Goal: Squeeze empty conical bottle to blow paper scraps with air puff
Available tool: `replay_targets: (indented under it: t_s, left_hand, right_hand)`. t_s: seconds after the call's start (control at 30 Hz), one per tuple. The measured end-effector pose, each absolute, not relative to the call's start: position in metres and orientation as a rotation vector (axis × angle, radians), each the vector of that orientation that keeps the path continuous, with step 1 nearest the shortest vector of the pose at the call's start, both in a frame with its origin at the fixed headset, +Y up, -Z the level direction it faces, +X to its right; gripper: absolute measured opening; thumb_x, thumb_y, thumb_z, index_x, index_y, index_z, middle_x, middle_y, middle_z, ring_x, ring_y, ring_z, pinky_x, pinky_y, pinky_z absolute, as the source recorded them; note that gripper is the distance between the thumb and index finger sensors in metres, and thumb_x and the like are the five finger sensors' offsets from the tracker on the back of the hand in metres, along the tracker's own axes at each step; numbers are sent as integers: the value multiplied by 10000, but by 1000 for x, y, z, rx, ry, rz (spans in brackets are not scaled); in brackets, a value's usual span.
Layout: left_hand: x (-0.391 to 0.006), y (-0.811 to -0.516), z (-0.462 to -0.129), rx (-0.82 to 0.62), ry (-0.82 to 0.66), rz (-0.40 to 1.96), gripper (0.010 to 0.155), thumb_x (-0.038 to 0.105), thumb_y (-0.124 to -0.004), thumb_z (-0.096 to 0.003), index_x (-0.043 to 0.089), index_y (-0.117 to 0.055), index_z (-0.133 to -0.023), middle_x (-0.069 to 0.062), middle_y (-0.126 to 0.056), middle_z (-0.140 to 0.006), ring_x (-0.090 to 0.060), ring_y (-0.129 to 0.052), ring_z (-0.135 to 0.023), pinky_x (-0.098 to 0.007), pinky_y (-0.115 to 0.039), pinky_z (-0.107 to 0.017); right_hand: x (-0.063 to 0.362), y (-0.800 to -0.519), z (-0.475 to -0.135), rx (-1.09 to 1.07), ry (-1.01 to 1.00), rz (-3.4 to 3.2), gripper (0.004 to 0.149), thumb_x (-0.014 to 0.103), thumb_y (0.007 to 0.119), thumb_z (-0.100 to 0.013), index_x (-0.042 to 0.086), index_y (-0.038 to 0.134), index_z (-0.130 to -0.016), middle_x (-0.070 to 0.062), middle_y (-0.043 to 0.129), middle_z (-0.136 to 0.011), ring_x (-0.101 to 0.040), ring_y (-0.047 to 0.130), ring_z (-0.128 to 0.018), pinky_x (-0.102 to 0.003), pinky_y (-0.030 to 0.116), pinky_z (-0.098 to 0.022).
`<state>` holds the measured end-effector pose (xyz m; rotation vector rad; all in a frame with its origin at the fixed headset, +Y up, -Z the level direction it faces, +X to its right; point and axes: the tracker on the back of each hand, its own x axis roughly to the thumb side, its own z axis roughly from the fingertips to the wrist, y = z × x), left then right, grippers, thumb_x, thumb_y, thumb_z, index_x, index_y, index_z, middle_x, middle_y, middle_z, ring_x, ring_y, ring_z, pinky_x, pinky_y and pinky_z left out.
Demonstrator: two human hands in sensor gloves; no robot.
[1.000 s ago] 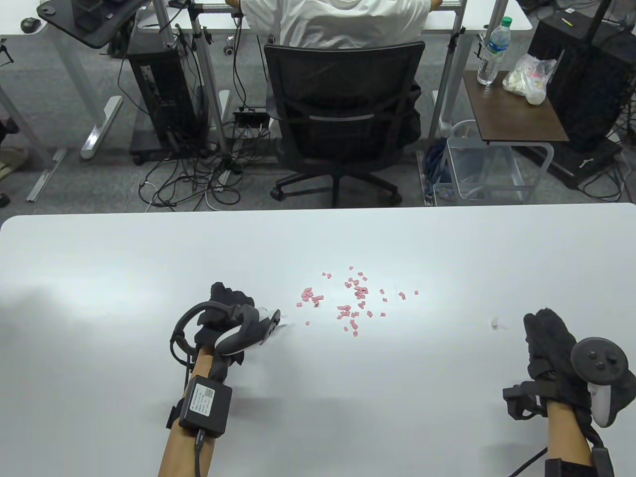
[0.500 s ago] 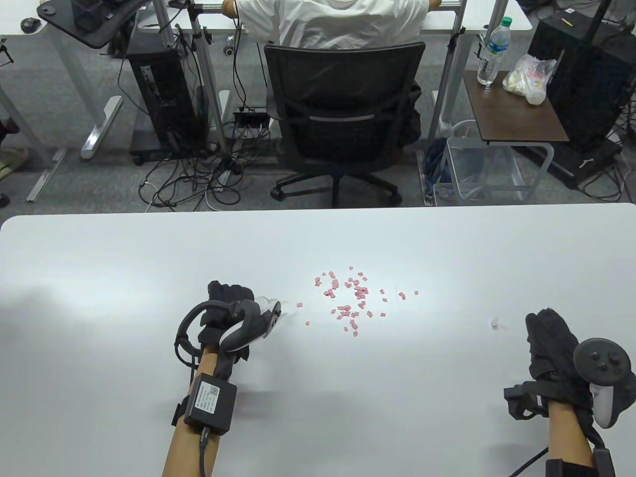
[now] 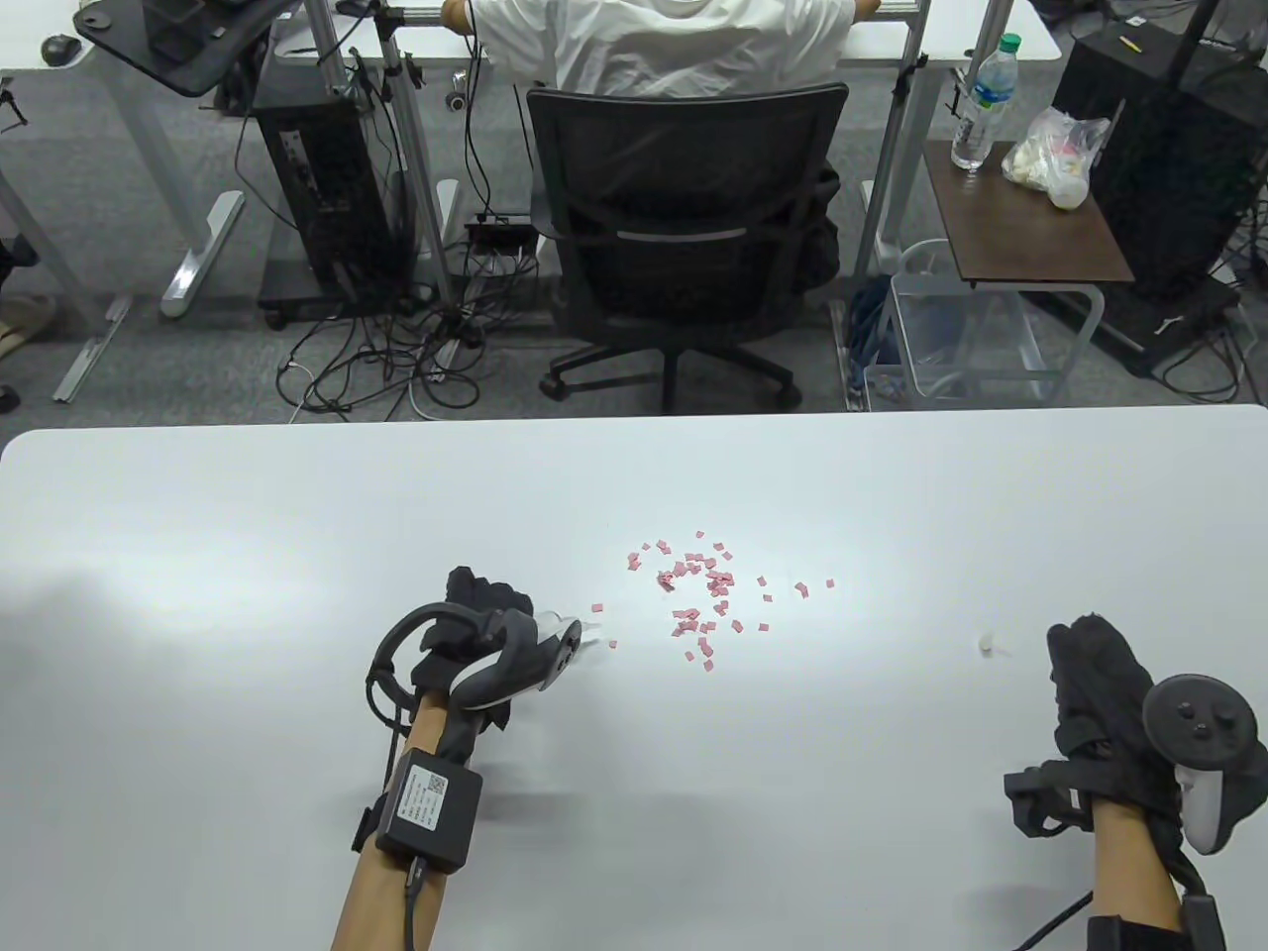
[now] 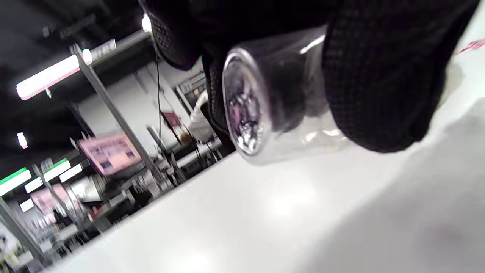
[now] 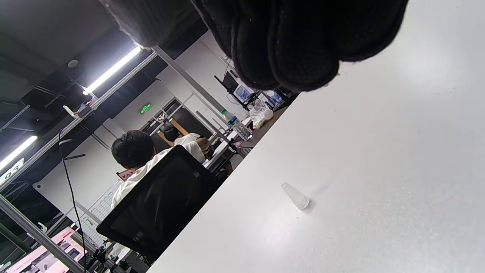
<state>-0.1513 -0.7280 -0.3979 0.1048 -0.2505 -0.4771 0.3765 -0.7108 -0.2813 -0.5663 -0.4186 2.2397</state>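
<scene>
Clear glossy plastic bottle (image 4: 265, 110), pink matt paper scraps (image 3: 698, 594), smooth white table (image 3: 248, 555) with a soft sheen, black knitted cloth gloves on left hand (image 3: 475, 619) and right hand (image 3: 1100, 684), small clear plastic cap (image 5: 296, 196)

pink paper scraps (image 3: 698, 594) on a white table (image 3: 248, 515), black gloved hands (image 3: 480, 619), clear bottle (image 4: 280, 113).

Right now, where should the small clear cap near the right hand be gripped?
Pinch the cap across its tapered sides, low near the wide base, coming from above. It stands upright on the table, alone, just ahead of the resting right hand.
</scene>
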Motion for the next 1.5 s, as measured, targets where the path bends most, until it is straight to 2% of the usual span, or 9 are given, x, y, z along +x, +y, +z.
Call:
replay_targets:
  t_s: [0.1,0.2,0.37,0.5,0.77,0.9,1.07,1.37,1.5]
  left_hand:
    - [-150,-724,-399,119,-224,-453,707,494,-1021,-352,278,-811,-991,11,-927,-971,-211,-985,-869,-482,-605,-809]
    - [-145,-724,-398,122,-284,-547,608,469,-1047,-319,303,-891,-883,56,-1003,-848,-152,-1043,-771,-419,-655,-802]
    - [-141,-725,-397,81,-259,-428,724,492,-1011,-367,263,-787,-1016,-8,-902,-993,-224,-961,-883,-495,-585,-809]
    - [-137,-724,-396,143,-295,-502,611,478,-1025,-337,277,-890,-898,30,-1005,-846,-168,-1048,-755,-427,-662,-797]
    - [-139,-726,-402,59,-194,-489,726,529,-970,-394,235,-781,-1030,-40,-909,-987,-222,-978,-862,-507,-600,-797]
    - [-137,-725,-404,96,-191,-513,614,470,-1003,-371,228,-885,-923,-27,-1006,-849,-212,-1048,-737,-468,-668,-778]
    - [-140,-721,-404,53,-156,-425,715,507,-986,-399,230,-789,-1028,-47,-910,-992,-252,-977,-867,-510,-604,-798]
    - [-132,-724,-399,55,-233,-410,709,490,-997,-385,249,-792,-1019,-32,-907,-996,-230,-970,-886,-512,-591,-807]
    - [-125,-724,-394,112,-296,-481,622,462,-1031,-336,304,-868,-915,54,-979,-898,-165,-1021,-822,-450,-634,-807]
  right_hand:
    - [377,-711,-281,-564,-419,2233,628,465,717,-593,42,710,-1057,-196,911,-792,-355,940,-619,-584,769,-532]
    - [377,-711,-281,-563,-420,2230,627,464,717,-593,41,711,-1057,-196,912,-791,-356,940,-618,-584,769,-532]
    - [377,-711,-281,-563,-419,2229,628,466,717,-593,42,710,-1057,-196,911,-793,-356,940,-619,-584,769,-532]
    - [377,-711,-281,-558,-422,2233,629,467,717,-593,41,711,-1056,-195,912,-792,-355,941,-619,-584,770,-531]
    - [378,-711,-281,-561,-419,2226,630,467,716,-593,40,712,-1056,-195,911,-793,-356,940,-619,-585,769,-532]
    - [378,-711,-280,-562,-424,2226,629,467,717,-593,42,711,-1057,-196,911,-792,-356,940,-619,-584,770,-531]
    - [378,-711,-281,-560,-423,2224,629,468,716,-593,42,712,-1056,-195,910,-794,-357,939,-619,-585,768,-532]
    - [378,-711,-281,-556,-424,2227,631,469,715,-593,40,712,-1056,-195,912,-792,-355,940,-619,-584,770,-531]
    - [378,-710,-280,-555,-430,2227,632,468,716,-593,40,711,-1057,-194,912,-792,-356,941,-617,-583,770,-531]
